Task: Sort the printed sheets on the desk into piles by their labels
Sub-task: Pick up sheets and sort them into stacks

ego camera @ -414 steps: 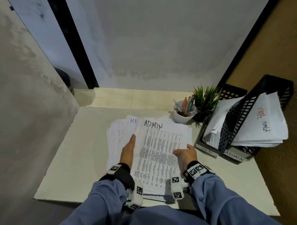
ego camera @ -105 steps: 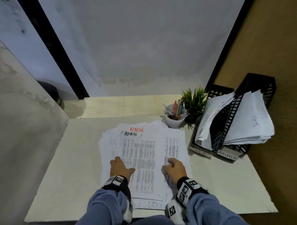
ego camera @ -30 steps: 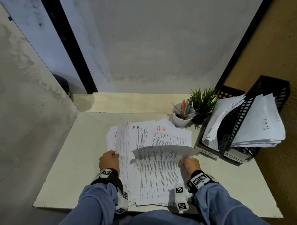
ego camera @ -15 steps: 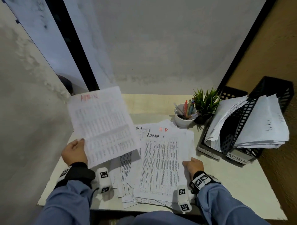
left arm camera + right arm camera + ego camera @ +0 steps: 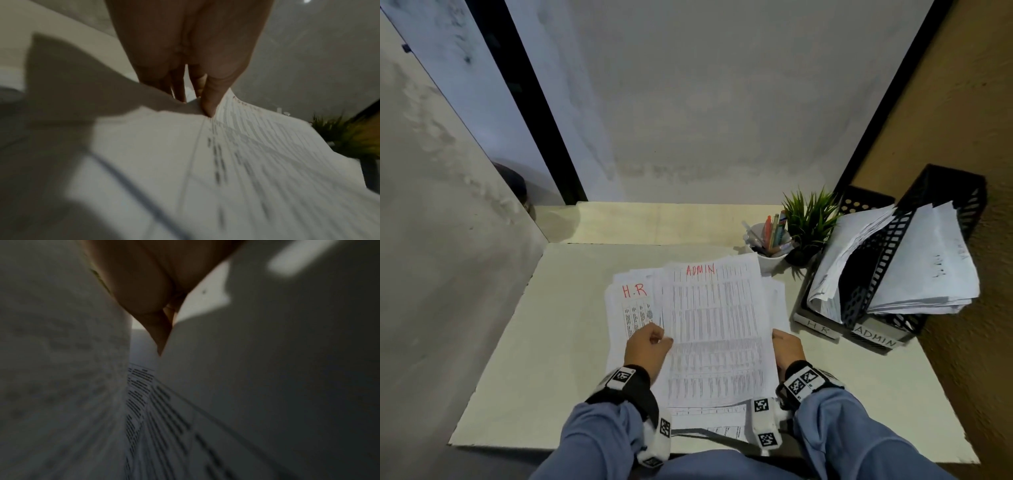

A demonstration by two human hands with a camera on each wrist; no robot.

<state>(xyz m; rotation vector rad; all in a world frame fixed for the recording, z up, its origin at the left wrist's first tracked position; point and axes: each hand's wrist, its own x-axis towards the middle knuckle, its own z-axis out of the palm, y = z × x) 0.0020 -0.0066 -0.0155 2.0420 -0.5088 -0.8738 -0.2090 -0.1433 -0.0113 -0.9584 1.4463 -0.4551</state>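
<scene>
A printed sheet with a red ADMIN label [image 5: 714, 325] is on top of the loose pile of sheets [image 5: 709, 416] in the middle of the desk. My left hand [image 5: 661, 340] pinches this sheet's left edge; the thumb and fingers [image 5: 206, 104] close on the paper in the left wrist view. My right hand [image 5: 778, 338] grips its right edge, with the fingers [image 5: 160, 339] tucked between sheets. A sheet with a red H.R label [image 5: 632, 301] sticks out of the pile on the left. Lower sheets are mostly hidden.
A black mesh file tray [image 5: 876, 274] stands at the right with a compartment labelled H.R [image 5: 816, 327] and one labelled ADMIN [image 5: 875, 338], both holding papers. A white pen cup [image 5: 768, 251] and a small green plant [image 5: 808, 224] stand behind the pile. Walls close in on the left and back.
My left hand has brought the red ADMIN sheet from up at the left down over the middle of the pile. My right hand now holds its right edge.
</scene>
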